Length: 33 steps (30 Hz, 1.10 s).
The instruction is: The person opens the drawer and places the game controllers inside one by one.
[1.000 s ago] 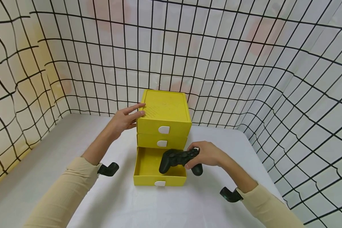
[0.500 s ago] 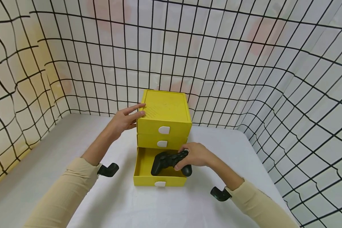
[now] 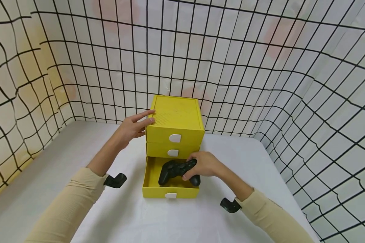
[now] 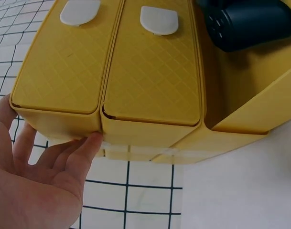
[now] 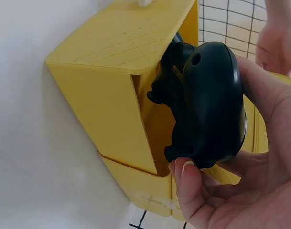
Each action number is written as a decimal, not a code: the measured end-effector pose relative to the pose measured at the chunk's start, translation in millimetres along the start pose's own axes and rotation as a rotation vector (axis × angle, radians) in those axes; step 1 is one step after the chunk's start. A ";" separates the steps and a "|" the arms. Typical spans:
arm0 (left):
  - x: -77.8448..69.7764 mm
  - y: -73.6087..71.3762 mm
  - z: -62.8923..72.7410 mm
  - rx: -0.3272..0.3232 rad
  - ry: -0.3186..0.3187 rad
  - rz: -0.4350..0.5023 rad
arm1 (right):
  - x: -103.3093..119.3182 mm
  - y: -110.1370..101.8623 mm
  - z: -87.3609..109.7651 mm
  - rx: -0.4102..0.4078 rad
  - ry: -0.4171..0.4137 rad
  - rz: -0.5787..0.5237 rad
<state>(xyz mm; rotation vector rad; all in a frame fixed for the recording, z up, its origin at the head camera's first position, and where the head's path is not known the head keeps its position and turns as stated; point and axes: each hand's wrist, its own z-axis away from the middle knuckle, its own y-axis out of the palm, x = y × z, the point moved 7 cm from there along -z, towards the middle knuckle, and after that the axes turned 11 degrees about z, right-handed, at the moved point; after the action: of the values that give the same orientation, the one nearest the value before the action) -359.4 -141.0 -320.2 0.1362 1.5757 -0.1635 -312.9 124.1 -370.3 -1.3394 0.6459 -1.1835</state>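
Observation:
A black game controller [image 3: 174, 171] is over the pulled-out bottom drawer [image 3: 152, 170] of a small yellow drawer cabinet [image 3: 177, 113]. My right hand [image 3: 204, 164] grips its right end, thumb on the near side and fingers on the far side. In the right wrist view the controller [image 5: 210, 102] stands tilted at the drawer's edge, part of it inside. My left hand [image 3: 130, 129] rests against the cabinet's upper left side, fingertips on the top edge. Seen from the left wrist, the hand [image 4: 45, 176] has its fingers spread along the yellow side wall.
Two closed drawers with white tabs [image 3: 174, 138] sit above the open one, which has its own white tab [image 3: 170, 195]. A black wire grid [image 3: 231, 64] encloses the white table [image 3: 237, 152] at the back and both sides.
My right hand has moved left with the controller, bringing it from the drawer's right edge to over the drawer. The left hand stays in place on the cabinet.

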 end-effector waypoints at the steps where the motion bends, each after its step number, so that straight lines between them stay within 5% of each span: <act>1: -0.1 0.1 -0.3 0.001 0.001 0.002 | 0.5 0.7 -0.6 0.000 -0.002 0.003; 10: 0.3 -0.2 -1.1 -0.001 -0.003 0.021 | 4.7 5.9 -2.6 -0.026 -0.025 0.038; 33: 0.4 1.0 -1.2 -0.008 -0.002 0.008 | 15.4 13.9 -6.5 0.080 -0.026 0.026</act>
<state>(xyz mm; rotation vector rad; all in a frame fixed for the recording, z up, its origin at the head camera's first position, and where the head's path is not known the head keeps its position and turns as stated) -360.4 -139.8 -320.7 0.1363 1.5739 -0.1512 -309.8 105.3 -380.8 -1.2740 0.5899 -1.1571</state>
